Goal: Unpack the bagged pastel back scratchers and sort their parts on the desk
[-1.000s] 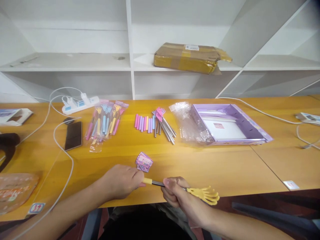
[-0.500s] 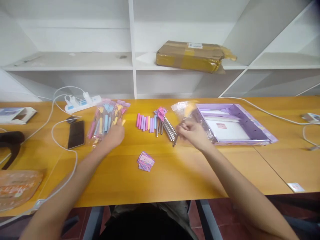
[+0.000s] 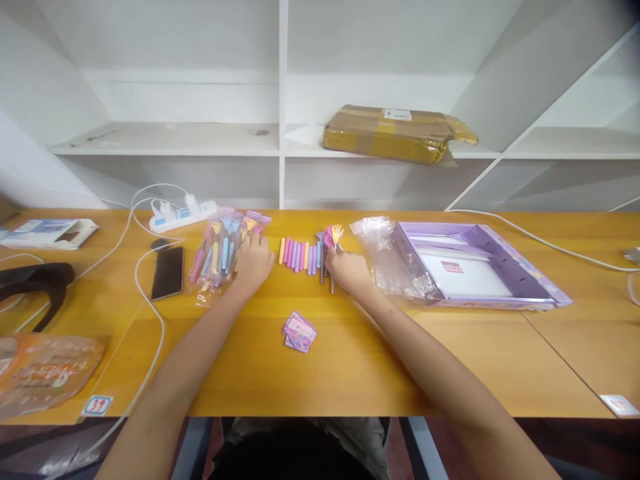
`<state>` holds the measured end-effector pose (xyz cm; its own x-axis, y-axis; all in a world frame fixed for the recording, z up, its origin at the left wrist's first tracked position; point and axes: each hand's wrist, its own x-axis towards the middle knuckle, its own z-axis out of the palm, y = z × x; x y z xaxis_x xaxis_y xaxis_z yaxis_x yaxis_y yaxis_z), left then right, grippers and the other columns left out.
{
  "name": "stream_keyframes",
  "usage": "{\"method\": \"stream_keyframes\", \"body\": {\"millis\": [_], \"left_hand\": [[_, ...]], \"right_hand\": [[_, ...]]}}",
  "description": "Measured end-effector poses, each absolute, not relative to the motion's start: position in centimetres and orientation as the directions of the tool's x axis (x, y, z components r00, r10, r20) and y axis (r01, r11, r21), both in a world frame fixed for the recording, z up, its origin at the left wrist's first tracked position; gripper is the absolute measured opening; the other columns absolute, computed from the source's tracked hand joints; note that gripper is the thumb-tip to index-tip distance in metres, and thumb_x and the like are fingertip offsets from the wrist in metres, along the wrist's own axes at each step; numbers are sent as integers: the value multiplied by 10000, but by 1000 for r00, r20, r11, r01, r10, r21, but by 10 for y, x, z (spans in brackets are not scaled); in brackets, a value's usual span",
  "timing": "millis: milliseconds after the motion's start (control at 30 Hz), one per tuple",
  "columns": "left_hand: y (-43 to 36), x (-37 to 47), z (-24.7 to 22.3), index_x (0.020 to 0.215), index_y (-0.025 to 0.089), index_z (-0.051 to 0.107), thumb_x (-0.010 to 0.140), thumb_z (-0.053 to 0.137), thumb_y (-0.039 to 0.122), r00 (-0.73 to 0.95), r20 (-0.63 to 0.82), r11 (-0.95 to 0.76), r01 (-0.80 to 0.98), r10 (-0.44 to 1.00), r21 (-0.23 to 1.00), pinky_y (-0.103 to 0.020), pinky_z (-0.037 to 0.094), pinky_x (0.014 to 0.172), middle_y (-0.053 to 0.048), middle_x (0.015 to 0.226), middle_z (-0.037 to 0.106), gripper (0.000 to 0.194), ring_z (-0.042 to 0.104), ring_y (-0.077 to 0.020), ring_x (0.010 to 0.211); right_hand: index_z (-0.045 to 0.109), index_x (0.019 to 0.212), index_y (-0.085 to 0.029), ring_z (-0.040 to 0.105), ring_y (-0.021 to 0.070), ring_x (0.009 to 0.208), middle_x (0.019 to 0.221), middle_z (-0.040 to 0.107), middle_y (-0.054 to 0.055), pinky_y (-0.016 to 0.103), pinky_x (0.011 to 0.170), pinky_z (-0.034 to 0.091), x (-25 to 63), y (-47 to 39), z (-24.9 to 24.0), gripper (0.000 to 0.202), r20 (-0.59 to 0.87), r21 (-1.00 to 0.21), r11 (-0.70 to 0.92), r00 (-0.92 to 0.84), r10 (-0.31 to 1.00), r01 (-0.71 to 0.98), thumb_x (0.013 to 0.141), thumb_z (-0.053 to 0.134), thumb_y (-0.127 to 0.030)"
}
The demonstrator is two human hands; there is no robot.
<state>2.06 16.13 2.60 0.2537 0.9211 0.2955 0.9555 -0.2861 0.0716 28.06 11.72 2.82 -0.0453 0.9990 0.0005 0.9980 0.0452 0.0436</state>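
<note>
My left hand [image 3: 254, 263] is closed over the right side of a bunch of colourful back scratchers [image 3: 225, 252] in clear bags; a pink claw head shows just past its fingers. My right hand [image 3: 349, 270] is closed at a pile of back scratchers with metal rods, by the one with a yellow claw head [image 3: 337, 233]. Pink and blue heads lie beside it, and its fingertips are partly hidden. Between my hands lies a row of pink, purple, yellow and blue grip sleeves [image 3: 297, 256]. A small stack of purple printed cards [image 3: 299, 331] lies nearer me.
Right of the pile are crumpled clear bags [image 3: 395, 263] and a shallow purple box [image 3: 535, 273]. To the left are a phone [image 3: 168, 272], a white power strip [image 3: 183, 215] and loose cables. A taped carton [image 3: 395, 137] rests on the shelf behind.
My right hand has moved left to the pile with the yellow-headed back scratcher. A yellow sleeve from my left hand now lies at the row's left end. My view has shifted slightly.
</note>
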Motion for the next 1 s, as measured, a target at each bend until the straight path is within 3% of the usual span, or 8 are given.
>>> {"method": "stream_keyframes", "body": {"millis": [133,400,533,667,767,833,933,1000], "left_hand": [[171,-9,32,1309,33,605,1026,500,279,124,364,-132,991,923,-3,-531,421,1066,-286,1315,614,389,517,-446,1292],[201,-21,48,1284,43,649,959,603,297,37,121,-40,999,992,24,-472,480,1017,-270,1192,744,415,648,-428,1229],[209,-20,60,1126,82,741,930,578,203,60,67,-63,997,996,54,-430,523,910,-212,969,791,283,749,-363,964],[180,-9,64,1135,79,739,942,532,154,131,140,-140,988,981,59,-423,530,928,-206,972,775,293,734,-353,1010],[129,4,53,1245,85,679,949,514,110,264,223,-281,959,938,46,-402,527,971,-201,1136,740,340,688,-328,1129],[86,10,39,1245,102,665,961,496,80,487,304,-519,855,819,28,-380,546,908,-154,1036,725,331,698,-286,1009],[32,15,21,1182,137,659,1015,480,100,762,378,-820,572,527,-8,-350,556,778,-87,888,668,247,668,-246,845],[12,18,17,1224,150,626,1018,538,151,773,394,-863,490,497,127,-366,570,812,-95,962,662,224,667,-249,902]], "right_hand": [[595,1297,-133,752,285,952,1182,746,208,315,735,439,287,103,34,382,64,44,50,-53,997,998,1131,365,-390],[647,970,-198,641,181,672,890,756,72,303,595,212,304,52,42,267,224,-69,38,-21,974,997,1077,460,-358],[603,848,-213,572,169,591,736,691,39,295,586,226,315,34,46,258,327,-201,77,-7,945,977,1035,492,-351],[534,811,-229,551,159,580,689,640,13,279,590,306,314,26,45,235,424,-434,176,28,905,884,1009,523,-354],[539,977,-237,594,151,621,851,688,17,260,567,410,298,24,37,197,351,-757,250,53,935,604,993,603,-423],[507,1193,-261,648,152,654,1084,711,44,256,507,476,281,24,29,400,204,-946,200,-10,979,257,946,691,-515],[496,1275,-286,695,167,683,1154,711,50,270,456,538,258,23,13,548,31,-987,11,-128,991,-158,899,748,-596],[584,1195,-262,706,173,720,1060,733,42,285,518,585,247,20,5,454,11,-967,-33,-169,986,-253,923,737,-592]]}}
